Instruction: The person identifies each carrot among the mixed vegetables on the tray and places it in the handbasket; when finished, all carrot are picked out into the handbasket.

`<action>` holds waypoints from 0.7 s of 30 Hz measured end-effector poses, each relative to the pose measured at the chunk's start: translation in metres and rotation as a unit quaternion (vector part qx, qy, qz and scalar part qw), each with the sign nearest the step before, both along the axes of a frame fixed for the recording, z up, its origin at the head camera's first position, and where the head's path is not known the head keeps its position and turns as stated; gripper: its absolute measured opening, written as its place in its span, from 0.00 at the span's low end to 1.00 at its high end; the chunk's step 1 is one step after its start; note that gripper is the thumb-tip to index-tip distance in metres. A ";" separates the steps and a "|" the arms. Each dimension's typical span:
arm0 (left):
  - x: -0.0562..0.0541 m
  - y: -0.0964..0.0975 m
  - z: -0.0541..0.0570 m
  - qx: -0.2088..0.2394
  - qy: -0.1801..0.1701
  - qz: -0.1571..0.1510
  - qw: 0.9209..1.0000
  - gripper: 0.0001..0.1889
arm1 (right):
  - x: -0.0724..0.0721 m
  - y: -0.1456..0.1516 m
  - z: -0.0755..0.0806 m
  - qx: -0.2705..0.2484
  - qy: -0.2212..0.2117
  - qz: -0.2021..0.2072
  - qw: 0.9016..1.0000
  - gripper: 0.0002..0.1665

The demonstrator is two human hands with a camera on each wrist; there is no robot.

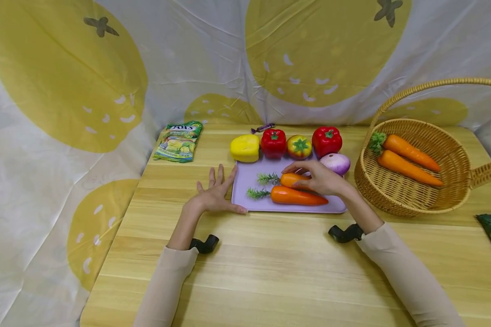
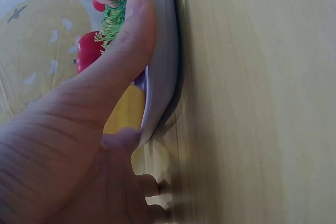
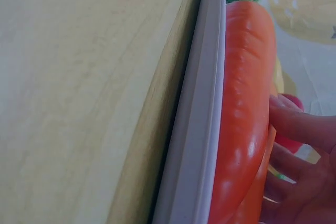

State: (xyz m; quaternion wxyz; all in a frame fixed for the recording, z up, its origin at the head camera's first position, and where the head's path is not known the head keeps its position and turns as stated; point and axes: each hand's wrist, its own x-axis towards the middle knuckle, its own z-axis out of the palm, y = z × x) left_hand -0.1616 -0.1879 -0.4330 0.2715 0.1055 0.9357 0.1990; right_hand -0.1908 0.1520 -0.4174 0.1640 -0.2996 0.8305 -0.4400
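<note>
On the lilac tray (image 1: 247,171), whose nine o'clock rim the left hand (image 1: 213,197), fingers spread and holding nothing, should steady, the rear carrot (image 1: 289,180), at twelve o'clock from the front carrot (image 1: 295,196), is best kept level in the right hand's (image 1: 322,177) curled, pinching fingers, which hide its tip.

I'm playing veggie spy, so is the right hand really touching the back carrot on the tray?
Touching. The head view shows it: the right hand pinches the back carrot between thumb and fingers.
</note>
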 end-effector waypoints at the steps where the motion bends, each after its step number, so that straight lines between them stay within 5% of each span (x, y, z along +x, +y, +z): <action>1: 0.000 0.000 0.001 -0.001 -0.001 0.000 1.000 0.75 | 0.000 0.000 0.000 -0.001 0.003 -0.001 1.000 0.21; 14: 0.007 0.006 0.017 -0.011 -0.012 -0.002 1.000 0.70 | 0.006 -0.002 0.022 -0.013 0.038 -0.026 0.999 0.22; 21: 0.004 0.003 0.012 0.008 -0.024 0.006 1.000 0.73 | 0.010 0.008 0.044 -0.012 0.061 -0.020 0.998 0.21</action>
